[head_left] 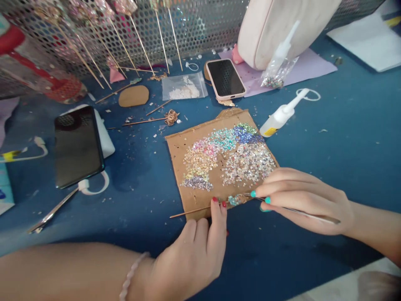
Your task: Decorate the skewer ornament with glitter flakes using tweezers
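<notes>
My left hand (196, 246) pinches a thin copper-coloured stick (191, 212) between thumb and forefinger, over the near edge of a cardboard sheet (175, 156). The stick's right end carries an ornament (237, 200) crusted with turquoise and gold-toned chips. In my right hand (302, 198), metal tweezers (297, 212) are held like a pen, their tips at that ornament. Beyond both hands, small shiny chips (249, 163) lie on the cardboard in patches of silver, pink, yellow, turquoise, blue and green. Whether the tweezers hold a chip is too small to tell.
A white glue bottle (277, 119) lies right of the cardboard. Two phones (78, 146), scissors (53, 213) and a bag of white bits (184, 87) are on the blue table (138, 217). Several ornamented sticks (140, 42) lean on a perforated metal panel (200, 29) behind.
</notes>
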Tool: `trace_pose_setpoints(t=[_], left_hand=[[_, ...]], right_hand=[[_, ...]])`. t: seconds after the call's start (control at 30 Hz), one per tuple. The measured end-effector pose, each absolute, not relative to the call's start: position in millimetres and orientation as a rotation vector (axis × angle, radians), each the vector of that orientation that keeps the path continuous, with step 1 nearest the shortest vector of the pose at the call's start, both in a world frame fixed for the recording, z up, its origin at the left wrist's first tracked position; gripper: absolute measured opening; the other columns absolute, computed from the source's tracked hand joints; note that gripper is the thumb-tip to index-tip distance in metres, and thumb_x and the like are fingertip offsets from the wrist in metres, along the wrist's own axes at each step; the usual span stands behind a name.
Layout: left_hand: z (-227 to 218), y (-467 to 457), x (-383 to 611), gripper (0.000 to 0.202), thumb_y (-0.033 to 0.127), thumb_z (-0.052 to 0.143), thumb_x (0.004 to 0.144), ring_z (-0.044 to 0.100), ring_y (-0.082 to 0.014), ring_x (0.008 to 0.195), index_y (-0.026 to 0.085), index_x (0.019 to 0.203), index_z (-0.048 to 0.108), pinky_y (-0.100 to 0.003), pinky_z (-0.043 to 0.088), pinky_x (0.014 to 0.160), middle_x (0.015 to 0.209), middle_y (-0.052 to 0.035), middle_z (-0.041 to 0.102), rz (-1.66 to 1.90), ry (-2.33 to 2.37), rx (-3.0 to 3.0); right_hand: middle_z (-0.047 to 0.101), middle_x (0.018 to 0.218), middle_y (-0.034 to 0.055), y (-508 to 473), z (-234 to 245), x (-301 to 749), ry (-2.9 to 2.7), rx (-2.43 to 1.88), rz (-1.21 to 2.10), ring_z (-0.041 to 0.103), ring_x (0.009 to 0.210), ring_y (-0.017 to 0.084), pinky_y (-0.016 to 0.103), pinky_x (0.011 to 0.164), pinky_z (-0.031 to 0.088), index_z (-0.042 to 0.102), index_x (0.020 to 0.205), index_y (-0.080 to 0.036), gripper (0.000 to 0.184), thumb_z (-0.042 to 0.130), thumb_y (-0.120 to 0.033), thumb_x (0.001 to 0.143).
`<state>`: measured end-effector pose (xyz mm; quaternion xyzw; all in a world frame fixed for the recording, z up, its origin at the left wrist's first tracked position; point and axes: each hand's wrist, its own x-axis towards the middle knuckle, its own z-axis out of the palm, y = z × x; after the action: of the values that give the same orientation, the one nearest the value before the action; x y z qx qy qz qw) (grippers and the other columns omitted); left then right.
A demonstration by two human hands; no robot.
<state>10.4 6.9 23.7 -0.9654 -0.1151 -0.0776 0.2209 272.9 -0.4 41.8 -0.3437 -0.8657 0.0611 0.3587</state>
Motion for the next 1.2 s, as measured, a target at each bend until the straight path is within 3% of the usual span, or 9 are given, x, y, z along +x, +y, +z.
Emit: trace_pose_setpoints(t=[0.27,0.47,0.57,0.73,0.9,1.1,1.2], left_hand=[[18,10,12,0.041,0.022,0.069,0.089,0.063,-0.0161,0.060,-0.006,0.119,0.063,-0.029,0.046,0.049,0.111,-0.0256,0.071,-0.297,-0.339,-2.621],[12,12,16,0.028,0.016,0.057,0.095,0.064,-0.0158,0.059,-0.002,0.115,0.067,-0.028,0.050,0.050,0.106,-0.0219,0.073,-0.339,-0.339,-2.526],[12,12,22,0.029,0.016,0.051,0.098,0.064,-0.0166,0.058,-0.002,0.112,0.068,-0.029,0.050,0.049,0.099,-0.0200,0.073,-0.339,-0.351,-2.456],[13,12,30,0.031,0.011,0.042,0.099,0.063,-0.0171,0.057,-0.003,0.109,0.068,-0.029,0.047,0.047,0.095,-0.0189,0.072,-0.331,-0.387,-2.431],[8,16,29,0.027,0.016,0.044,0.100,0.060,-0.0160,0.053,0.002,0.109,0.066,-0.029,0.043,0.044,0.078,-0.0078,0.066,-0.388,-0.485,-2.461],[17,31,15,0.025,0.021,0.044,0.103,0.065,-0.0134,0.073,0.018,0.105,0.068,-0.028,0.044,0.052,0.110,-0.0052,0.071,-0.506,-0.602,-2.511],[25,51,0,0.029,0.028,0.044,0.104,0.067,-0.0180,0.085,0.022,0.097,0.072,-0.032,0.050,0.065,0.119,-0.0054,0.070,-0.552,-0.752,-2.538]], right_hand=[[0.077,0.084,0.0063,15,23,288,-2.042,-0.984,0.155,0.074,0.080,0.016,0.030,0.075,0.062,0.062,0.091,-0.018,0.012,0.066,-0.008,0.089],[0.076,0.085,0.0030,24,13,293,-1.806,-1.174,0.451,0.074,0.079,0.017,0.026,0.070,0.060,0.068,0.086,-0.023,0.003,0.070,-0.022,0.087],[0.075,0.080,0.0030,28,7,294,-1.755,-1.199,0.473,0.073,0.072,0.017,0.027,0.062,0.058,0.067,0.086,-0.023,0.009,0.068,-0.030,0.090],[0.072,0.081,0.0028,35,0,297,-1.700,-1.194,0.478,0.071,0.071,0.016,0.028,0.065,0.057,0.062,0.089,-0.022,0.017,0.064,-0.038,0.092],[0.069,0.079,0.0016,40,-3,300,-1.689,-1.192,0.492,0.066,0.065,0.014,0.028,0.062,0.054,0.062,0.090,-0.022,0.023,0.064,-0.045,0.091],[0.069,0.085,0.0034,47,-5,303,-1.710,-1.181,0.484,0.065,0.071,0.016,0.031,0.070,0.055,0.063,0.090,-0.021,0.032,0.066,-0.053,0.089],[0.068,0.088,0.0030,51,-8,307,-1.729,-1.190,0.480,0.065,0.075,0.015,0.032,0.074,0.056,0.064,0.093,-0.018,0.030,0.065,-0.048,0.092]])
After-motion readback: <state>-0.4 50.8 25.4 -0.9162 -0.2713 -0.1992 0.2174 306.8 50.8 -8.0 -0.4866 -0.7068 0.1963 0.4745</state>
